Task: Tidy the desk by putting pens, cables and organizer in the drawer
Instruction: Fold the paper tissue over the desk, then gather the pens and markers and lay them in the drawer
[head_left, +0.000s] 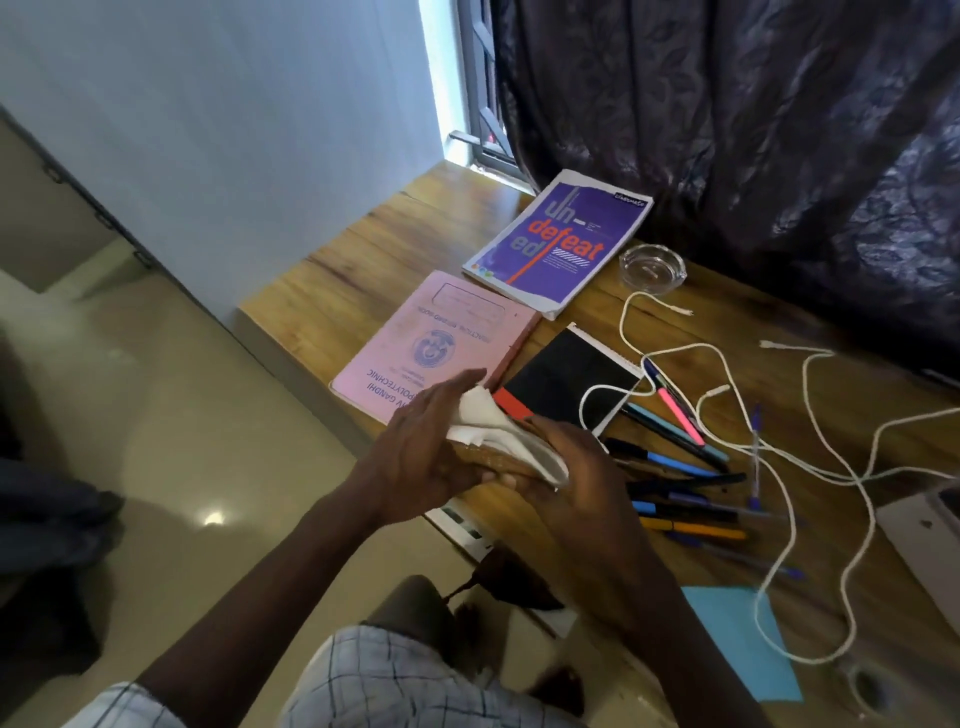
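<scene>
Brown pouch (485, 460) w/ white papers (480, 413) is gripped by right hand (587, 483), pressed by flat-fingered left hand (415, 447); pens (680, 467), cables (581, 408) are scattered right.

Just past the organizer (491, 458) in my grip, at my left hand's (415, 452) fingertips, the pink record book (436, 338) reads "GANDHI" and "POLYTECHNIC", upside down to me; its smaller lines are too blurred. Farther out beyond it, the purple notebook (558, 241) says "un-defeat-ed" in grey and orange, with a corner brand I cannot make out.
</scene>
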